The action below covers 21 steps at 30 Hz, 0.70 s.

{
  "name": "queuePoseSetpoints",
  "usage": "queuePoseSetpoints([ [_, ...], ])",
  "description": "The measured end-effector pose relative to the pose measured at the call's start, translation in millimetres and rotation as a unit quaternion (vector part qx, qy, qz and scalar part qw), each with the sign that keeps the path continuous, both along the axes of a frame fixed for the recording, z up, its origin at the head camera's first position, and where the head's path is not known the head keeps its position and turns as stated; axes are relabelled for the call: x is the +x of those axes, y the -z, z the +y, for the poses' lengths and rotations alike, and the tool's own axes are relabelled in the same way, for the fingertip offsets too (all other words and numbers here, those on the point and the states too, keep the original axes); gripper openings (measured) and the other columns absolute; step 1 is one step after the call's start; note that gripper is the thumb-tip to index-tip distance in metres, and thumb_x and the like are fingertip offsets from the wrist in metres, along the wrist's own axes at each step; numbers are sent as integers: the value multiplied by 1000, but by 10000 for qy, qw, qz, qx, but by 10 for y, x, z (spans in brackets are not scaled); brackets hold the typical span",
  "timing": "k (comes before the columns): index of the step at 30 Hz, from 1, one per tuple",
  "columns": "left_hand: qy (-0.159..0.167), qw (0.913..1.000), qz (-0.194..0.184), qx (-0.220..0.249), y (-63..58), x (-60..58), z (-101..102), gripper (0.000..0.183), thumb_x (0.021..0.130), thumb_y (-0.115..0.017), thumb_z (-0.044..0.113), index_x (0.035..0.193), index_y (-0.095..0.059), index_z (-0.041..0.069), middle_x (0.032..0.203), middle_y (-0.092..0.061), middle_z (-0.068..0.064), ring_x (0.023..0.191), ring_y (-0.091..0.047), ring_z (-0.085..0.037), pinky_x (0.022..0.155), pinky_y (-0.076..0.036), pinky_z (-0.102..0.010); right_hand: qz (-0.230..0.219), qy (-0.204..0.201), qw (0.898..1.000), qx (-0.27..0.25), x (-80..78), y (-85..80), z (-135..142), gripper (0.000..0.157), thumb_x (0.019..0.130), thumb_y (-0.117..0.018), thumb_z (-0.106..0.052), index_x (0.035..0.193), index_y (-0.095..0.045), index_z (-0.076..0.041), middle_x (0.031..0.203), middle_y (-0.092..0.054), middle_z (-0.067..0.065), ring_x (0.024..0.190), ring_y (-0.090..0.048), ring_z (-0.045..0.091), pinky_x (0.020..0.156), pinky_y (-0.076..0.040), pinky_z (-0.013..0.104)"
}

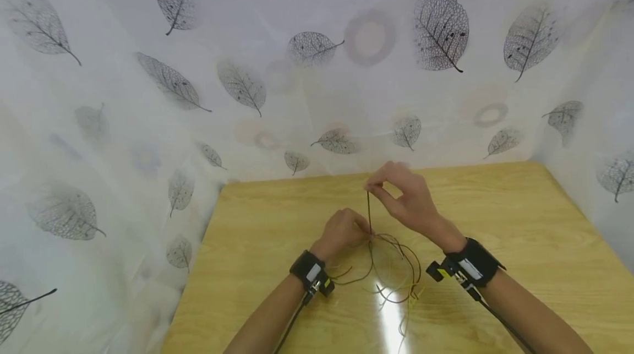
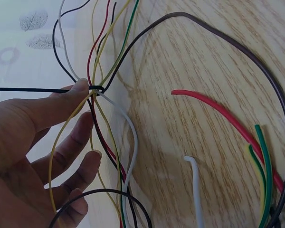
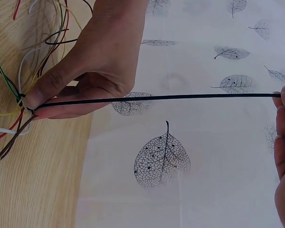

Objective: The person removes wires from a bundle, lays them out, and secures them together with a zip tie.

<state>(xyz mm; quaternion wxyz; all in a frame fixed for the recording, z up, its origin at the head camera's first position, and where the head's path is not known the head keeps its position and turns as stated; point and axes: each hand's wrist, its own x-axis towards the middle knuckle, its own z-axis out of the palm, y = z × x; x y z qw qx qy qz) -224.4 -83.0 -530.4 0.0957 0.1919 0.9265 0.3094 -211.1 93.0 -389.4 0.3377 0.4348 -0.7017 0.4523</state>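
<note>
My left hand [image 1: 342,228] pinches a bundle of thin coloured wires [image 2: 93,98] between thumb and fingertips, low over the table. A black wire [image 3: 180,98] wraps around the bundle right at those fingertips. From there it runs straight and taut to my right hand [image 1: 407,195], which pinches it near its far end. In the head view the right hand is higher, and the black stretch rises almost upright between the hands. Red, white, yellow, green and dark wires fan out on both sides of the wrap.
The bundle's loose wires curl over the wood-grain table [image 1: 257,222] between my forearms, near a bright reflection. A red wire end [image 2: 199,96] and a white wire end [image 2: 195,180] stick out there. Behind and beside the table hangs a leaf-patterned white sheet [image 1: 307,101].
</note>
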Motion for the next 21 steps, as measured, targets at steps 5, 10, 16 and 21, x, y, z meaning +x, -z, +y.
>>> queuePoseSetpoints([
  [5,76,9999,111,-105,-23,-20,-8,3,79,-80,26,78,-78,28,84,-73,18,78,-61,-3,67,-50,-22,-417,-9,9991,-62,-23,-9,34,25,66,-76,20,82,-70,2,77,-71,11,70,-61,20,67,-45,31],
  [10,427,9989,147,80,-38,-40,-65,8,82,-78,21,90,-78,21,90,-74,10,77,-64,-5,66,-52,-20,-790,-223,9964,223,42,5,87,25,69,-76,16,88,-72,0,83,-71,9,75,-62,19,71,-48,29],
  [16,499,9976,-154,454,-251,11,-254,28,83,-78,23,109,-74,18,107,-71,5,89,-65,-16,72,-55,-27,-970,-336,9931,562,100,80,240,32,71,-78,8,101,-74,-5,96,-73,7,85,-63,19,77,-50,30],
  [21,326,9984,289,356,-423,30,-560,37,86,-76,23,121,-68,18,121,-66,4,104,-60,-21,87,-52,-39,-1045,-7,9931,527,-29,275,463,34,73,-78,6,105,-74,-7,101,-73,7,92,-65,20,86,-47,23],
])
